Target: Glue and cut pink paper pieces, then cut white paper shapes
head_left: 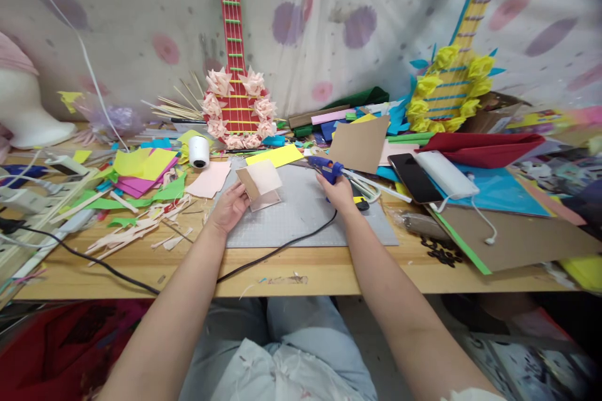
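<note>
My left hand [229, 207] is closed on the left edge of a small folded card piece [263, 179], brown on one part and pale pink on the other. It is held tilted over the grey cutting mat [305, 219]. In my right hand [339, 193] is a blue hot glue gun [325, 168], its nozzle pointing left, above the mat's right side. A black cord [291, 242] curves from the gun across the mat to the left. Beside my right hand, a tool with a yellow and black end [361, 203] lies partly hidden.
A red paper guitar [232, 44] with pink flowers stands at the back; a yellow one [446, 94] leans at right. Paper scraps [145, 166] and power strips [32, 225] crowd the left. A phone [414, 178] and white power bank [446, 174] lie right, near brown cardboard [527, 235].
</note>
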{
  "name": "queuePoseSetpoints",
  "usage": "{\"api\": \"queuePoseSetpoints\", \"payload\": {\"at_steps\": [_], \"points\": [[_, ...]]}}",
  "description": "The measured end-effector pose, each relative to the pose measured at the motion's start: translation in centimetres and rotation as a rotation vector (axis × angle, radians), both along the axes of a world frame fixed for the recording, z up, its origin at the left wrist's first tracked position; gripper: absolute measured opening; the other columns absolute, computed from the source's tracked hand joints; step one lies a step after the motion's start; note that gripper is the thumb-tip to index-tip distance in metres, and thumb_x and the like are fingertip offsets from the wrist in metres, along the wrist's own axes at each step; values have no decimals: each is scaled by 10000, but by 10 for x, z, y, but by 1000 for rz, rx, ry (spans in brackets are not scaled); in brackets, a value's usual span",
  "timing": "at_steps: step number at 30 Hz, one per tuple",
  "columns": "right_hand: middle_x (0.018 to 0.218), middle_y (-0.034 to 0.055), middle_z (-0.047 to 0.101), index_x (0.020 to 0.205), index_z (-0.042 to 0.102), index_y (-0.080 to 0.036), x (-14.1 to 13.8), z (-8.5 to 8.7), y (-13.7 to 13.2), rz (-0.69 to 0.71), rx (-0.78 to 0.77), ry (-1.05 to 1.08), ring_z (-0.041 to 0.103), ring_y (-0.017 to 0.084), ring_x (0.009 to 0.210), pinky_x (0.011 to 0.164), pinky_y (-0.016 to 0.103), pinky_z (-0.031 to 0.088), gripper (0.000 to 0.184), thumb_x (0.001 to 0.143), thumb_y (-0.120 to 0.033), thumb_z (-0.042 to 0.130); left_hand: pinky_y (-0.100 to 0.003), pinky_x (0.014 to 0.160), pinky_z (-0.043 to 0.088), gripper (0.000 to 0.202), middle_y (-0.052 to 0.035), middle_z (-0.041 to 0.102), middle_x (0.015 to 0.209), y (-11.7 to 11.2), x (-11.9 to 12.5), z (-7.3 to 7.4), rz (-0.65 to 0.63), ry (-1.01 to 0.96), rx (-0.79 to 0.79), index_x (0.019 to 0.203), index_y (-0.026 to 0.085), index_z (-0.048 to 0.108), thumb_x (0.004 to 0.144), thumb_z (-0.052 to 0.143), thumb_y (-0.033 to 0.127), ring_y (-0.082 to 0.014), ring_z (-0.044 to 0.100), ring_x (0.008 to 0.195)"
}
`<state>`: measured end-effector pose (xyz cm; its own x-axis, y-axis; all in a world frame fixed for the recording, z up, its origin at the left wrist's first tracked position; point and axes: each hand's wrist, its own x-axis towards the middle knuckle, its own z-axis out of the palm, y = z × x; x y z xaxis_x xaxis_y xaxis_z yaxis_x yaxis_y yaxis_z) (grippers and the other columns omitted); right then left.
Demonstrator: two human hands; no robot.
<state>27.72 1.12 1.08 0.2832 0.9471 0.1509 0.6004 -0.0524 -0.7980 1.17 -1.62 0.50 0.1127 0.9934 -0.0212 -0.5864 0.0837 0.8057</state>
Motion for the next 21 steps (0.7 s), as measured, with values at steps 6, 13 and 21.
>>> {"api": "queuePoseSetpoints", "payload": {"at_steps": [6, 13, 21], "points": [[1055, 159, 640, 1079, 602, -143, 9, -4, 1, -34, -144, -272, 582, 284, 1013, 833, 365, 427, 482, 775, -500, 489, -232, 724, 500, 245, -38, 686, 906, 2, -3, -2, 5, -31, 0, 969, 176, 636, 727, 621, 212, -130, 624, 817], [1092, 151, 608, 1107, 555, -141, 0, 1, -8, 33, -153, -359, 575, 280, 1002, 794, 348, 435, 596, 703, -579, 540, -280, 761, 515, 227, -37, 693, 871, 1, -4, -2, 40, -79, -33, 960, 181, 640, 736, 605, 194, -149, 629, 819], [656, 58, 606, 665, 547, -178, 13, 47, -38, 324, -369, -484, 575, 210, 681, 589, 291, 405, 445, 633, -620, 593, -284, 754, 524, 226, -39, 693, 867, 2, -4, -1, 82, -106, -75, 983, 172, 628, 768, 566, 198, -145, 630, 817]]}}
